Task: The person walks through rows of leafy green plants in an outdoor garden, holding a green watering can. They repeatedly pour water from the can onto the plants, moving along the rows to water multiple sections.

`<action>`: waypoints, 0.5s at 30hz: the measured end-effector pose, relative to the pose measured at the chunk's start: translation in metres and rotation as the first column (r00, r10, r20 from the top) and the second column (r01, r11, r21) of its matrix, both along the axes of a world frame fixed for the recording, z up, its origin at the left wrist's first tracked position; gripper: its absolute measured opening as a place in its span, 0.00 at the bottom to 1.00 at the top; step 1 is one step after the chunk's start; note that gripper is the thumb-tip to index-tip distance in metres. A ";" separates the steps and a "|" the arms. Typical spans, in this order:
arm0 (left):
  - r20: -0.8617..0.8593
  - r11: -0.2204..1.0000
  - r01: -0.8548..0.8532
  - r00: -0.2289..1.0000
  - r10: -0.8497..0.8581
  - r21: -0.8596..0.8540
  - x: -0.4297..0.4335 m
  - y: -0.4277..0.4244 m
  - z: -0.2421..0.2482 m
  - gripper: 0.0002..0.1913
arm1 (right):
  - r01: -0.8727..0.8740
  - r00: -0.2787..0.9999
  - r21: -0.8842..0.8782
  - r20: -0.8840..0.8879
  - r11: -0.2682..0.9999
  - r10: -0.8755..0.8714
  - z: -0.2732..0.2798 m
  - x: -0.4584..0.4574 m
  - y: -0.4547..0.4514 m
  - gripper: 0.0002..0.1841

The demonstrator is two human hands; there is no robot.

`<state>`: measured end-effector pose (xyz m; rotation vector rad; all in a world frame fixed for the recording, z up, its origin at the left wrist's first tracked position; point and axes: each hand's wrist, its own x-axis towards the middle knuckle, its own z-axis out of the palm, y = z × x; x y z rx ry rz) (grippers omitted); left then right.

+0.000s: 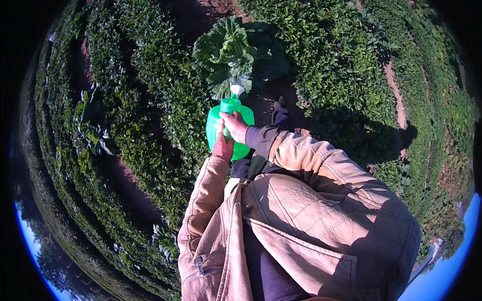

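Both hands hold a green plastic watering can (241,150) in front of my body. My right hand (235,127) wraps the upper part of its handle, and my left hand (223,148) grips lower down, nearer to me. The white sprinkler head (237,90) points away from me. Fine streams of water (239,79) leave it and fall on a large leafy cabbage plant (229,49) just beyond. How much water the can holds cannot be seen.
Dense rows of low green plants (331,49) run along both sides. Strips of bare reddish soil (394,94) show between them. More broad-leaved plants (88,120) grow among the rows at left. My shoe (280,101) stands on soil right of the can.
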<state>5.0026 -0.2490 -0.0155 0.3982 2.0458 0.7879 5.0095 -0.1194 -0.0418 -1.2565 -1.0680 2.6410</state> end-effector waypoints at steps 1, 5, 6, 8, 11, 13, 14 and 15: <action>0.028 1.000 -0.002 1.000 0.002 -0.019 0.002 0.001 -0.001 0.46 | -0.007 1.000 -0.001 0.018 1.000 0.007 -0.001 0.002 -0.001 0.14; 0.020 0.999 0.010 1.000 -0.009 -0.040 0.013 0.001 -0.008 0.46 | -0.036 0.998 -0.030 0.041 0.999 0.037 -0.017 0.012 -0.002 0.13; -0.009 0.999 0.018 1.000 -0.018 -0.035 0.015 0.000 -0.018 0.47 | -0.028 0.997 0.008 0.065 1.000 0.028 -0.024 0.012 -0.003 0.11; -0.032 0.998 0.027 0.999 -0.029 -0.054 0.017 -0.005 -0.029 0.47 | -0.097 0.989 0.040 0.120 0.995 0.091 -0.029 0.011 -0.004 0.11; -0.018 0.992 0.044 0.999 -0.047 -0.121 0.023 -0.014 -0.045 0.49 | -0.170 0.974 0.012 0.156 0.985 0.166 -0.030 0.012 -0.002 0.13; -0.032 0.986 0.059 0.997 -0.065 -0.158 0.028 -0.017 -0.052 0.46 | -0.168 0.974 -0.023 0.150 0.985 0.170 -0.029 0.016 -0.001 0.13; -0.045 0.983 0.066 0.996 -0.075 -0.170 0.030 -0.015 -0.054 0.43 | -0.147 0.978 -0.036 0.142 0.988 0.151 -0.029 0.019 0.001 0.13; -0.058 0.981 0.072 0.995 -0.083 -0.182 0.032 -0.014 -0.056 0.40 | -0.126 0.982 -0.050 0.133 0.991 0.131 -0.029 0.021 0.002 0.13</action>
